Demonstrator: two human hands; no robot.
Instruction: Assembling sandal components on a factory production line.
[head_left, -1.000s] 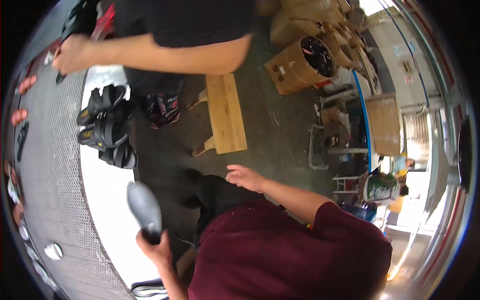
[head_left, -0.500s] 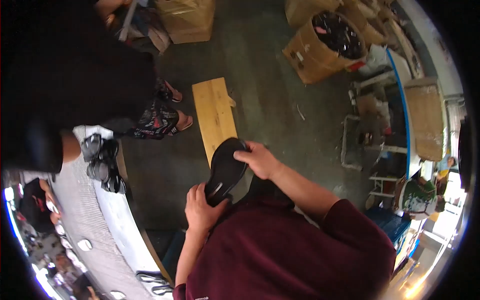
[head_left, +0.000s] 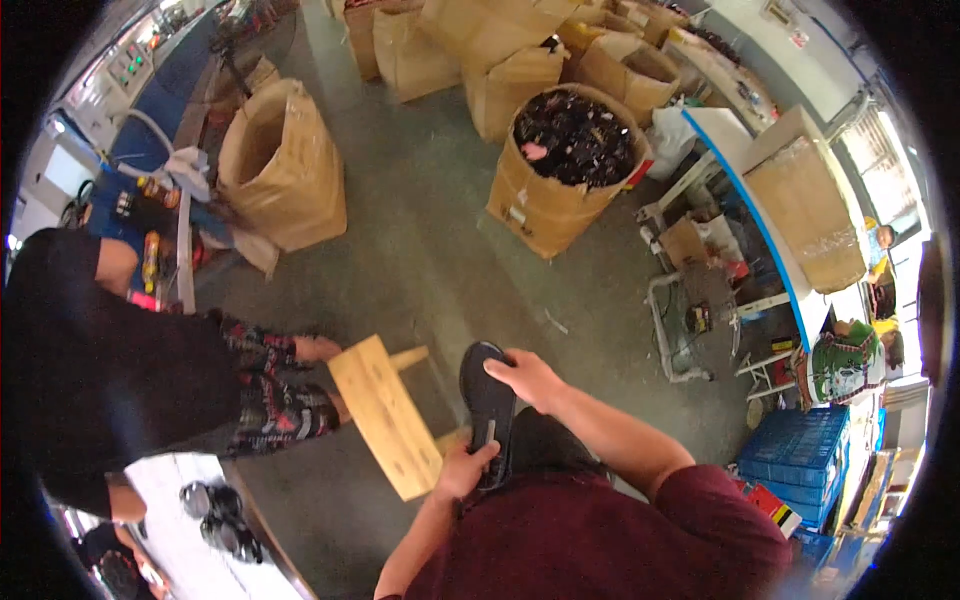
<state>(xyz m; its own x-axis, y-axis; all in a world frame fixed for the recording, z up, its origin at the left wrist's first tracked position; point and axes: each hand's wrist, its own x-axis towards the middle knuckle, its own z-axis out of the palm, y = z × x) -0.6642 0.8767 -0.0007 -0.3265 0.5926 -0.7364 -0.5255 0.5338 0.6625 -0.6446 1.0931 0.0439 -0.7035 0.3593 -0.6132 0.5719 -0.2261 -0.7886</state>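
In front of my body I hold a black shoe sole [head_left: 482, 400], long and upright in the picture, with a pale stripe near its heel end. My right hand [head_left: 532, 380] grips the wider far end, thumb on the upper face and fingers mostly hidden beneath. Around the near end closes my left hand [head_left: 463, 472], its thumb lying by the pale stripe. Whether straps hang below the sole is hidden.
A wooden bench [head_left: 385, 415] stands left of my hands, beside a person in black [head_left: 130, 370]. Black sandals [head_left: 222, 520] lie on a white-topped table [head_left: 170, 480]. Ahead is a carton [head_left: 550, 215] full of black pieces; blue crates [head_left: 795, 445] stand at right.
My view has swung up and shows more of the floor and cartons ahead. The sole is more upright now. My left thumb has come onto its face; both hands keep hold.
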